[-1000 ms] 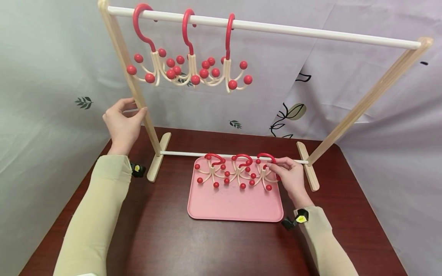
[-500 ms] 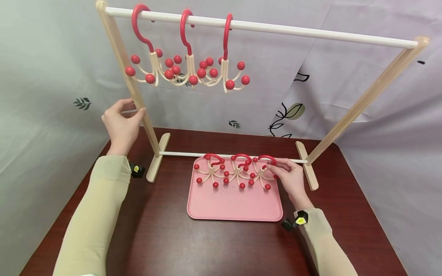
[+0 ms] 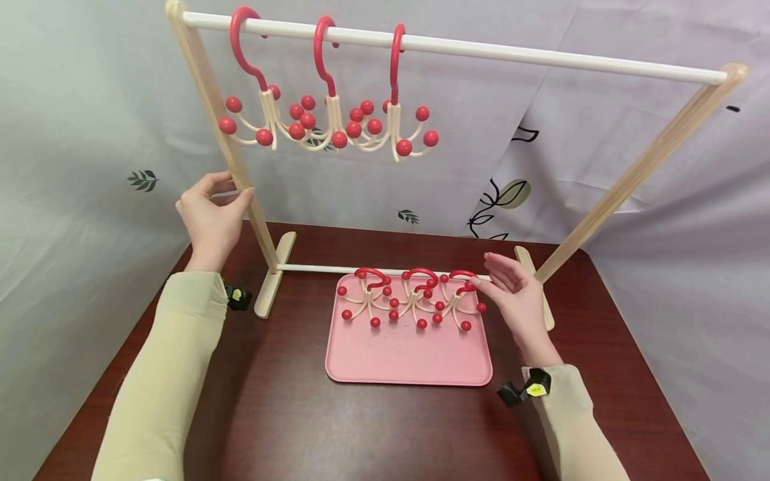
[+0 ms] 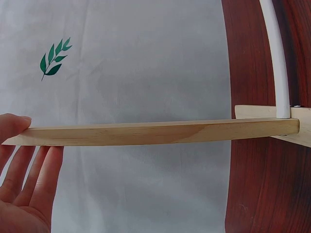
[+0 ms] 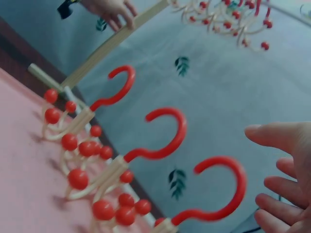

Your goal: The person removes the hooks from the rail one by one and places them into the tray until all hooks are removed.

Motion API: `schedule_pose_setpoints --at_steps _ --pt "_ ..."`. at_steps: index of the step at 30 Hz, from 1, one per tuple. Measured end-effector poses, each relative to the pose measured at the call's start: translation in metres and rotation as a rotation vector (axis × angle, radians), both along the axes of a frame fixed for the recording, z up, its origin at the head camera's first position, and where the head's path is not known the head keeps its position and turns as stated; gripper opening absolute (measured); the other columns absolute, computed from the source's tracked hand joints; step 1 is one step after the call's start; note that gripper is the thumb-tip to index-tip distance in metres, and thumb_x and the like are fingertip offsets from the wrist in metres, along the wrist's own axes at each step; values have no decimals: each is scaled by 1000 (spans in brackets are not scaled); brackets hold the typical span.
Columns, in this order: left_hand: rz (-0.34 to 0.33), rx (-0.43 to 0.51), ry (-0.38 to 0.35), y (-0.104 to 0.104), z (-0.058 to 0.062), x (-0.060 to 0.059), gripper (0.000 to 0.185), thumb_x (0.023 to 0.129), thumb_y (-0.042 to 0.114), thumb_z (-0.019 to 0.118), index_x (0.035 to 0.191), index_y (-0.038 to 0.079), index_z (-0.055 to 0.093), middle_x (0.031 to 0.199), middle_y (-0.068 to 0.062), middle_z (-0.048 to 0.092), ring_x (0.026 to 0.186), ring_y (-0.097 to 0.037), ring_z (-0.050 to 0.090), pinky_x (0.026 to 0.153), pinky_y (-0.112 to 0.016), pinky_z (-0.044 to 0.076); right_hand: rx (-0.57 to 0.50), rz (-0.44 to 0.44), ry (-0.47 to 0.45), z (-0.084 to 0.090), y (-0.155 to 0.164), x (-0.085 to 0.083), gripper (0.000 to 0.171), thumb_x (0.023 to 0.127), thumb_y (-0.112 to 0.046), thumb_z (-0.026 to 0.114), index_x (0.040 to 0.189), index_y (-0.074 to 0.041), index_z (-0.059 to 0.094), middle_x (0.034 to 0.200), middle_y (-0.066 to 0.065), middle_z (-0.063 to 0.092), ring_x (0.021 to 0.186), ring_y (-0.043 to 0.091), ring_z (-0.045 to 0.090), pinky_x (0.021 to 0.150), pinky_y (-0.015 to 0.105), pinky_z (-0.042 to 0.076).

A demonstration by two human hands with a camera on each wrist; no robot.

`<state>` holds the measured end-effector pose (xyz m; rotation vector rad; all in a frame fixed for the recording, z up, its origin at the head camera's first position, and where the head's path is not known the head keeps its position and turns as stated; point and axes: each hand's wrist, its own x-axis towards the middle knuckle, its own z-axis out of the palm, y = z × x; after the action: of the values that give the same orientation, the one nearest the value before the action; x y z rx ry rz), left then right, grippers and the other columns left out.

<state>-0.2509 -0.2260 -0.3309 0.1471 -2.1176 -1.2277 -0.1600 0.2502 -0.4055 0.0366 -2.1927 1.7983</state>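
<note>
Has the rightmost hanger (image 3: pixel 457 302) upright on the pink tray (image 3: pixel 409 357), to the right of the middle hanger (image 3: pixel 415 300), with its long axis near vertical and its red hook (image 5: pixel 243 188) uppermost, tip toward the left; holds nothing in the right grip (image 3: pixel 516 297), spread with extended fingers and thumb apart, just right of that hook; pinches the wooden post (image 4: pixel 160 133) between thumb and fingers of the left grip (image 3: pixel 210 217)
</note>
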Motion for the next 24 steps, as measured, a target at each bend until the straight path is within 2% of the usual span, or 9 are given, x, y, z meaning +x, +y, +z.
schedule_pose_setpoints --at_steps 7,13,18,24 --pt "5 -2 4 0 0 0 35 88 26 81 121 15 76 109 -8 75 93 -15 74 78 -22 58 -60 37 65 27 -7 4 53 86 -4 82 135 -3 64 131 8 66 126 26 59 105 32 46" --pt "6 -10 -1 0 0 0 35 89 27 80 122 15 75 110 -7 75 93 -13 73 79 -23 58 -98 85 148 46 -16 4 53 84 1 82 135 -3 64 132 10 66 124 22 61 105 31 46" --pt "7 -11 -2 -1 0 0 36 89 28 80 122 16 75 110 -7 75 93 -12 73 79 -23 58 -159 137 216 63 -31 2 54 83 3 82 134 -2 64 135 16 63 126 26 59 105 33 45" --pt "7 -13 -4 -1 -1 0 36 89 29 80 122 17 76 109 -7 75 94 -13 73 80 -24 58 -206 197 287 87 -54 3 54 83 6 81 134 -2 65 136 14 63 128 29 57 108 36 43"
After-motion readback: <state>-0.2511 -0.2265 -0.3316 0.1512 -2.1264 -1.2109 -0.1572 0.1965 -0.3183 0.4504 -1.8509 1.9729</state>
